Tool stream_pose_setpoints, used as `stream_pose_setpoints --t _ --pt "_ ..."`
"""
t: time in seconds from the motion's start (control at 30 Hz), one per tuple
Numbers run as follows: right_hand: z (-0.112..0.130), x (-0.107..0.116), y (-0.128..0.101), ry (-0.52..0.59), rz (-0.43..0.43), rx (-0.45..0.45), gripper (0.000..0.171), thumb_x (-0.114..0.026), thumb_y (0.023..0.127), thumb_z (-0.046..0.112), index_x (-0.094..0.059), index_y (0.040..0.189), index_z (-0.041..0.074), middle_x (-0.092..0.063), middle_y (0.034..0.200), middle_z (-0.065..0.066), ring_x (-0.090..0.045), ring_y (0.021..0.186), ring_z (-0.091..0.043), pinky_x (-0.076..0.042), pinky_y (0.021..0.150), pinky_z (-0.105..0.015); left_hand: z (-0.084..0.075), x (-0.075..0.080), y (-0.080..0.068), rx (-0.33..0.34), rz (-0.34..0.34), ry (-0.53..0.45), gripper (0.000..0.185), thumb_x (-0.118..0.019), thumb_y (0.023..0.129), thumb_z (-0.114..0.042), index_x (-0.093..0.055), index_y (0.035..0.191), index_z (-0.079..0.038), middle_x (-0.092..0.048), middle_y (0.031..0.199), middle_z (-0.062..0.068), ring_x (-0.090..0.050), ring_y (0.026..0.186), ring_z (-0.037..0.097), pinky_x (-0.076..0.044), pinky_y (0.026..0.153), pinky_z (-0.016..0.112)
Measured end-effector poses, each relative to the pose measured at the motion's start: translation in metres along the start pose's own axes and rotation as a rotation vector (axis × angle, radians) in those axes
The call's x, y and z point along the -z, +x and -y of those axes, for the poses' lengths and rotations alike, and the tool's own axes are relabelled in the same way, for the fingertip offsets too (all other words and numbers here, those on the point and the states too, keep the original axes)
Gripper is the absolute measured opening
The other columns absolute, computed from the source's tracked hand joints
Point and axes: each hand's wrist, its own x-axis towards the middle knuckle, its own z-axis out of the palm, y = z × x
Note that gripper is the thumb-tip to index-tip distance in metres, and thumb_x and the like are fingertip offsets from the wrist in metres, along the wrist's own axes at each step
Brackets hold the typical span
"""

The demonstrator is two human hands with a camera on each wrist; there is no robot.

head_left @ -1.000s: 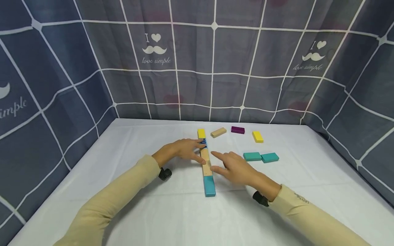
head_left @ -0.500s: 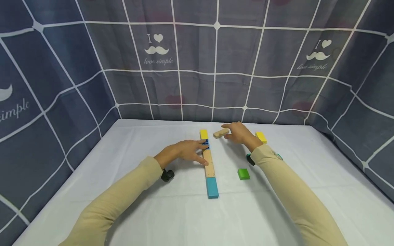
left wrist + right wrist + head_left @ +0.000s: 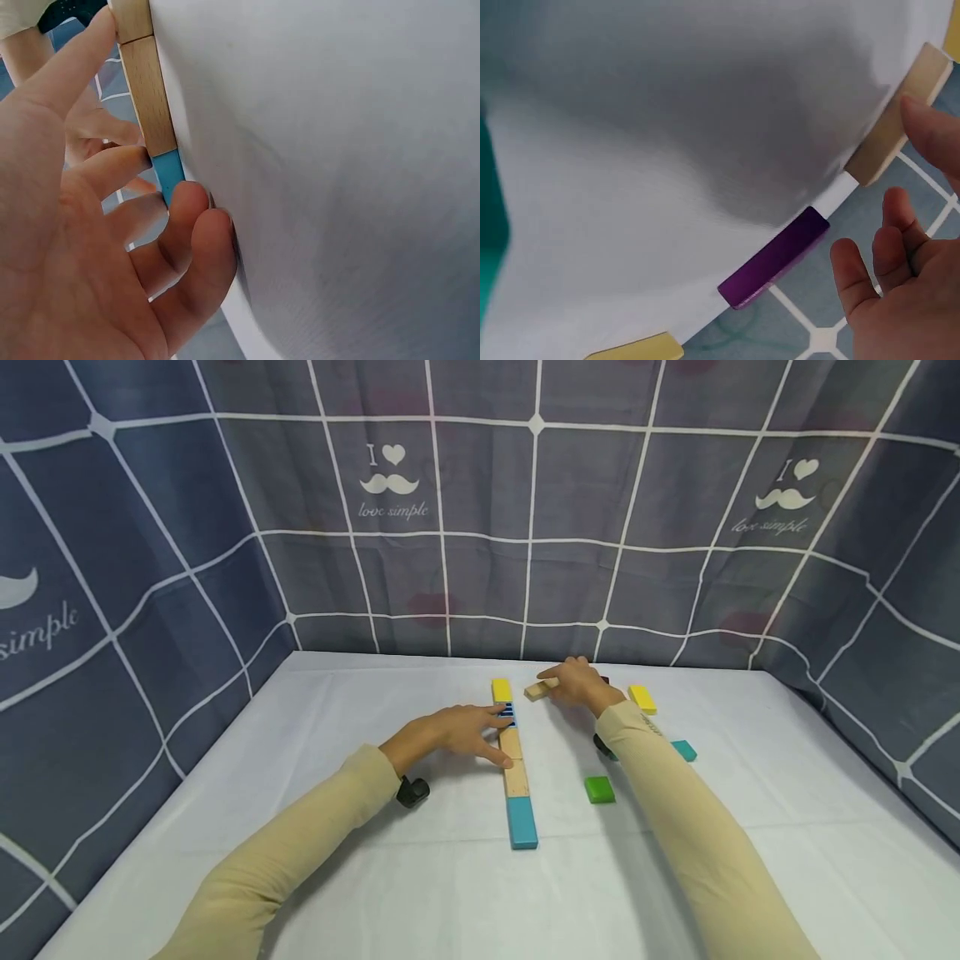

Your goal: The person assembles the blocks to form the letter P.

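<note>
A straight row of blocks runs away from me on the white table: a yellow block [image 3: 501, 690] at the far end, a blue-striped block [image 3: 506, 713], two plain wooden blocks, and a blue block [image 3: 522, 823] nearest. My left hand [image 3: 468, 730] rests over the row from the left, fingertips at the striped block and thumb touching the nearer wooden block [image 3: 516, 778]. At the back, my right hand [image 3: 576, 682] pinches a loose wooden block [image 3: 536, 691]; in the right wrist view its thumb presses the block's side [image 3: 892, 124], the index finger being hidden.
A green block [image 3: 600, 790] lies right of the row. Near the right hand are a purple block [image 3: 774, 259], a yellow block [image 3: 642, 699] and a teal block [image 3: 684, 750], with more teal partly under the sleeve. A dark checked curtain [image 3: 480, 568] stands behind the table.
My right hand has gone from beside the row to the back and taken hold of the loose wooden block. The green block has come into sight. My left hand stays on the row.
</note>
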Motion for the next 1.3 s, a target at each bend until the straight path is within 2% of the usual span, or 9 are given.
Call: stream_pose_setpoints --t 0.27,0.5,0.67,0.97,1.3 --pt "0.001 -0.006 0.005 0.006 -0.003 0.030 0.040 -0.068 0.093 0.012 -0.065 0.133 0.017 -0.060 0.127 -0.019 -0.044 0.111 -0.036 -0.043 0.092 -0.049 -0.001 0.000 0.000 0.006 0.007 0.000 0.091 -0.062 0.079 -0.075 -0.036 0.154 -0.030 -0.016 0.164 -0.006 -0.026 0.146 0.028 -0.028 0.112 0.053" --pt "0.006 -0.007 0.015 0.009 -0.006 -0.008 0.035 -0.069 0.093 0.014 -0.068 0.128 0.016 -0.060 0.124 -0.016 -0.043 0.113 -0.034 -0.039 0.097 -0.049 0.001 0.000 0.000 0.006 0.009 0.000 0.092 -0.061 0.079 -0.075 -0.035 0.154 -0.030 -0.016 0.164 -0.006 -0.026 0.146 0.028 -0.028 0.112 0.053" --pt "0.007 -0.009 0.021 -0.003 -0.037 -0.009 0.034 -0.069 0.093 0.017 -0.069 0.127 0.017 -0.060 0.119 -0.016 -0.042 0.112 -0.035 -0.038 0.096 -0.051 0.002 0.001 0.001 0.001 0.006 0.001 0.092 -0.061 0.079 -0.075 -0.035 0.154 -0.029 -0.017 0.164 -0.005 -0.026 0.146 0.028 -0.029 0.112 0.053" --pt "0.010 -0.013 0.029 -0.001 -0.061 0.001 0.033 -0.064 0.096 0.021 -0.067 0.129 0.016 -0.060 0.121 -0.017 -0.044 0.109 -0.036 -0.040 0.093 -0.050 0.003 0.000 0.003 -0.003 0.013 -0.005 0.091 -0.061 0.079 -0.075 -0.036 0.154 -0.030 -0.016 0.164 -0.005 -0.026 0.146 0.027 -0.028 0.112 0.054" --pt "0.016 -0.013 0.035 0.027 -0.026 -0.049 0.036 -0.060 0.099 0.022 -0.063 0.134 0.017 -0.056 0.125 -0.017 -0.040 0.112 -0.035 -0.038 0.096 -0.049 0.000 0.002 0.002 0.006 0.021 -0.004 0.091 -0.061 0.081 -0.074 -0.034 0.155 -0.029 -0.015 0.164 -0.005 -0.025 0.146 0.026 -0.028 0.112 0.053"
